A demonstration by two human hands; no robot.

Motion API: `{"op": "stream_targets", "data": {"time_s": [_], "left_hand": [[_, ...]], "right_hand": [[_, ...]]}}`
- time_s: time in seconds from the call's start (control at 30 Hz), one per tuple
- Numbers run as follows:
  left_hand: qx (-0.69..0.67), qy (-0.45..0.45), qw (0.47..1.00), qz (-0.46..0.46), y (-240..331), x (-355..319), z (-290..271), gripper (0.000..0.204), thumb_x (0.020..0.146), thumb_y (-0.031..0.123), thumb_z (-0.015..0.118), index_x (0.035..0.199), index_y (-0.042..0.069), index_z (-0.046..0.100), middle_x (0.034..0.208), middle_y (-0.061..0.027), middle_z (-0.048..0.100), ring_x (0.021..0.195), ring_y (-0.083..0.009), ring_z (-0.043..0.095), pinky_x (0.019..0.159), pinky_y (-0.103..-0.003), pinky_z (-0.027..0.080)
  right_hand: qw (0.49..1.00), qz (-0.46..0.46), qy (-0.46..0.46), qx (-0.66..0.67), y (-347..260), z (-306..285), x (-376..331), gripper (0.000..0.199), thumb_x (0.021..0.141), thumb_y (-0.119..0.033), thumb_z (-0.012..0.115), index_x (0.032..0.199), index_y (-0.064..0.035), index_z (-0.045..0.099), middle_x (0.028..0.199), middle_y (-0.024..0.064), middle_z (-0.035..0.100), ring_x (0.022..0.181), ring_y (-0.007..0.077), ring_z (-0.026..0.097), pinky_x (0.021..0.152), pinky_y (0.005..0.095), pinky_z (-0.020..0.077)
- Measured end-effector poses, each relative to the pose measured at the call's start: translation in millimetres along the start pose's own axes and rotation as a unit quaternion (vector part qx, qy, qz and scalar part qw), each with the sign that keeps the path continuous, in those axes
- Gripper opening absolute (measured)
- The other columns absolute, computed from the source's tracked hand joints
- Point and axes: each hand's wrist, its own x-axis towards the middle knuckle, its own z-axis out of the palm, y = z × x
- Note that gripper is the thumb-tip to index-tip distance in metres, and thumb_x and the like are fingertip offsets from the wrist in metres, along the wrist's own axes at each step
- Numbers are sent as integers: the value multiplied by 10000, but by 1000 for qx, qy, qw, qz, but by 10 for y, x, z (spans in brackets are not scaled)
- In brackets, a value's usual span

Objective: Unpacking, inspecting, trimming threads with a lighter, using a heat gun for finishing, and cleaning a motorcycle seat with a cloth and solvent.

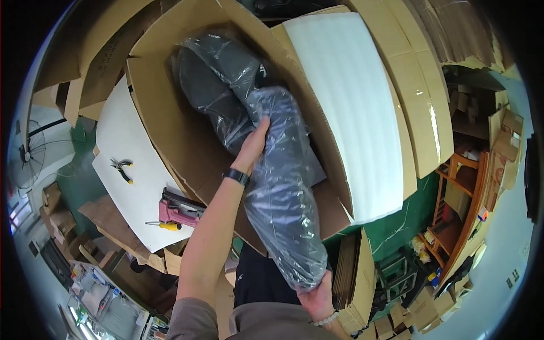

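Left hand and right hand hold a dark wrapped bundle, partly over an open cardboard box.

Shiny plastic makes its insides hard to see, and the bundle hides most of the fingers. Pliers and a pink nail gun lie on a white board; the floor is green. The left hand grips the bundle's upper side; the right hand cups its bottom end.
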Motion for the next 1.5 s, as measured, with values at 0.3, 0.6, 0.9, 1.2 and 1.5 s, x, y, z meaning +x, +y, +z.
{"op": "stream_targets", "data": {"time_s": [0.3, 0.6, 0.9, 1.2, 1.5], "left_hand": [[-202, -24, 979, 20, -936, 528, -184, 916, 908, 768, 290, 1378, 10, 498, 1300, -143, 588, 1126, -227, 575, 1005, -337, 422], [-527, -23, 845, -84, -1945, 1311, 339, 688, 967, 649, 341, 1347, 107, 529, 1246, -138, 619, 1031, -268, 620, 919, -420, 505], [-420, -26, 907, 15, -2217, 1242, 560, 439, 1001, 370, 464, 1247, 31, 596, 1178, -144, 655, 1032, -280, 635, 890, -414, 544], [-507, -35, 861, -3, -2003, 1181, 213, 542, 979, 495, 505, 1252, 34, 588, 1188, -139, 653, 1028, -260, 641, 886, -394, 546], [-544, -54, 837, 22, -1777, 935, 72, 628, 939, 577, 536, 1274, 48, 575, 1210, -85, 650, 1091, -238, 616, 967, -386, 489]], "right_hand": [[996, -51, -76, -7, -410, 697, 982, 510, 1002, -441, 336, 1281, -83, 571, 1287, 107, 616, 1182, 293, 588, 973, 452, 503], [994, -101, -28, -31, -1246, 632, 1772, 515, 985, -524, 369, 1280, -158, 579, 1272, 40, 627, 1159, 262, 598, 929, 440, 510], [976, -208, -24, -53, -1162, 608, 1496, 485, 961, -497, 420, 1262, -150, 575, 1255, 50, 622, 1137, 271, 591, 915, 462, 491], [980, -185, -58, -49, -971, 684, 1544, 465, 957, -465, 435, 1236, -130, 597, 1227, 52, 642, 1111, 263, 606, 921, 444, 491], [987, -137, -84, -32, -925, 722, 2444, 505, 974, -521, 436, 1309, -163, 555, 1289, 43, 610, 1156, 272, 575, 952, 447, 467]]}}
